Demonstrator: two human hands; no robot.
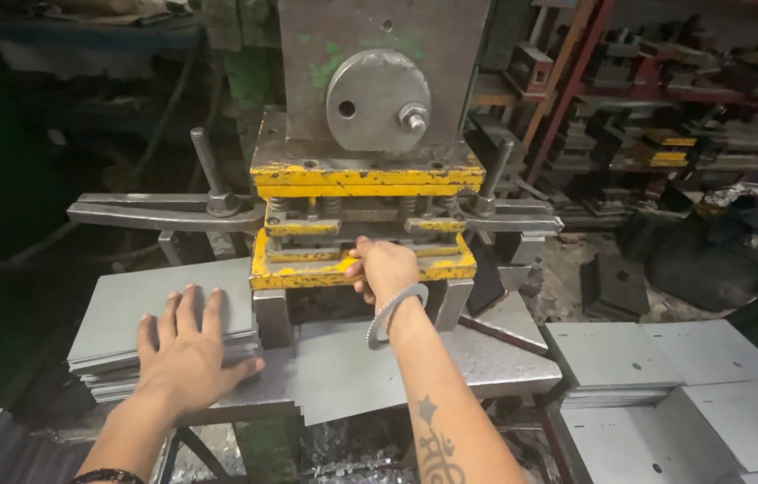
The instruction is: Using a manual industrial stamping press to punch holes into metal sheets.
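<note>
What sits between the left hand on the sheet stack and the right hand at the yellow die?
In the head view, between the left hand and the right hand stands a grey steel support block under the yellow die, beside the sheet stack.

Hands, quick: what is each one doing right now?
Left hand: open, flat on the stack of grey metal sheets.
Right hand: reaching into the yellow press die; grip cannot be told.

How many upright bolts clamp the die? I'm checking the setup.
2: a threaded bolt on the left clamp bar, and a dark bolt on the right clamp bar. The press may hide others behind.
</note>
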